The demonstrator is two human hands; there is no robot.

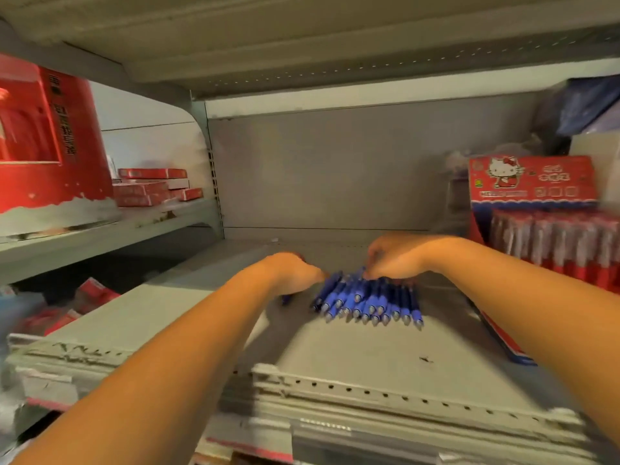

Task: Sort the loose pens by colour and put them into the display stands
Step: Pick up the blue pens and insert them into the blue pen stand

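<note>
From my feed, the blue pens (367,302) lie side by side in a row on the grey shelf (369,350), tips toward the camera. My left hand (292,271) sits at the row's left end, thumb against the outermost pen; its fingers are tucked under, with a scrap of blue showing beneath the palm, and I cannot tell whether they grip anything. My right hand (397,256) hangs over the pens' far ends, fingers curled down and touching them. Blur hides whether they pinch one. To the right stands a red stand (530,182) holding red pens (563,239), well apart from the row.
</note>
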